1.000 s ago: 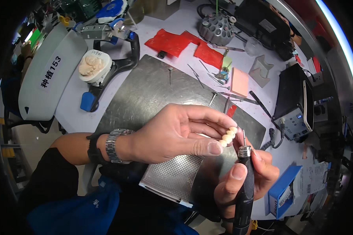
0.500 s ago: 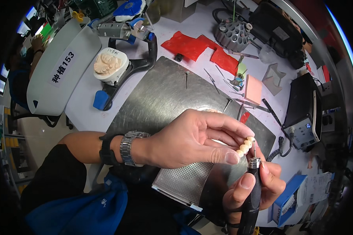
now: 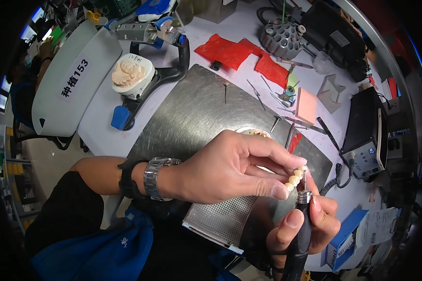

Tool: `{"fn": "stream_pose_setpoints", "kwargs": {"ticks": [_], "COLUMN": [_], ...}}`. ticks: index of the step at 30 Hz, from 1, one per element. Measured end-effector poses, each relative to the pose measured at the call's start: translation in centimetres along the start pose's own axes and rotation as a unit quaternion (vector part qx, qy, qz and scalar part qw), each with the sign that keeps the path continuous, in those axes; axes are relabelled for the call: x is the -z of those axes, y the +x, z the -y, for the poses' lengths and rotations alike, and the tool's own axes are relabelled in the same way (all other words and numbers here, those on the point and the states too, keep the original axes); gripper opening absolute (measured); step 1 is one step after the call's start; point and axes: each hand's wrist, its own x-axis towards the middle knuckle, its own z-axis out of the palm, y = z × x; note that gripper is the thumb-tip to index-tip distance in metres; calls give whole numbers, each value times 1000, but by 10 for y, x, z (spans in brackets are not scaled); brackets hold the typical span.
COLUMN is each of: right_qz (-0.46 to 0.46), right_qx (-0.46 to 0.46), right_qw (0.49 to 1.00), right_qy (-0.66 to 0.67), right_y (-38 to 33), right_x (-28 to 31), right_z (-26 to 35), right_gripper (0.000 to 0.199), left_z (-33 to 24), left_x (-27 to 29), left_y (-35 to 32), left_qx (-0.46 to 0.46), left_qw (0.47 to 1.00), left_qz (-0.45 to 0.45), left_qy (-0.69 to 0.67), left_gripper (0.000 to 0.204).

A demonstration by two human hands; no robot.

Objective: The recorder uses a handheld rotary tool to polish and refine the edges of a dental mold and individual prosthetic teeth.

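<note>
Left hand (image 3: pixel 220 169): grasping, with thumb and forefinger pinching a cream-coloured row of joined tooth-shaped crowns (image 3: pixel 294 179) at its two ends. The row slants up to the right, above the near right part of the metal plate. Right hand (image 3: pixel 324 220): closed around a black pen-shaped handpiece (image 3: pixel 302 234) with a silver collar, held nearly upright. Its thin metal bur (image 3: pixel 305 181) points up at the upper end of the row; contact cannot be told.

Left wrist: silver metal-link watch (image 3: pixel 153 179), black band (image 3: pixel 128 177) beside it. Below the left hand: silver perforated metal panel (image 3: pixel 216 219). Beneath and beyond the hands: dull grey metal plate (image 3: pixel 178 110); a pale round object (image 3: pixel 254 132) on it, partly hidden by the left hand.

Farther out, left: white and beige dental model (image 3: pixel 130 75) on a black-framed articulator (image 3: pixel 171 73). Beyond the plate: crumpled red sheet (image 3: pixel 224 51), pink rectangular block (image 3: pixel 306 107), grey round holder with many holes (image 3: pixel 279 43). Right: black control box (image 3: pixel 364 124) with a lit display; nearer, blue open box (image 3: pixel 333 250).
</note>
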Motion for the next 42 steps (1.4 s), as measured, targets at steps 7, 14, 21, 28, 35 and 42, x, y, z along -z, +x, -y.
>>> {"fn": "stream_pose_setpoints", "kwargs": {"ticks": [7, 14, 21, 28, 35, 42], "right_qz": [-17, -52, -22, -49, -61, -57], "right_qx": [-20, -40, -37, -34, -49, -97], "right_qw": [999, 996, 995, 997, 994, 982], "right_qy": [32, 61, 88, 56, 73, 149], "right_y": [2, 6, 9, 4, 5, 12], "right_x": [2, 1, 0, 3, -2, -2], "right_z": [2, 3, 6, 2, 4, 6], "right_gripper": [30, 29, 28, 28, 30, 29], "left_z": [-1, 1, 2, 2, 4, 0], "left_x": [0, 2, 4, 7, 7, 11], "left_y": [0, 2, 2, 3, 3, 7], "left_qx": [-6, -22, -34, -66, -67, -94], "left_qw": [1000, 999, 998, 992, 992, 975], "left_qz": [11, 28, 36, 42, 40, 50], "left_qy": [20, 19, 41, 98, 99, 197], "left_gripper": [44, 45, 43, 42, 41, 36]}}
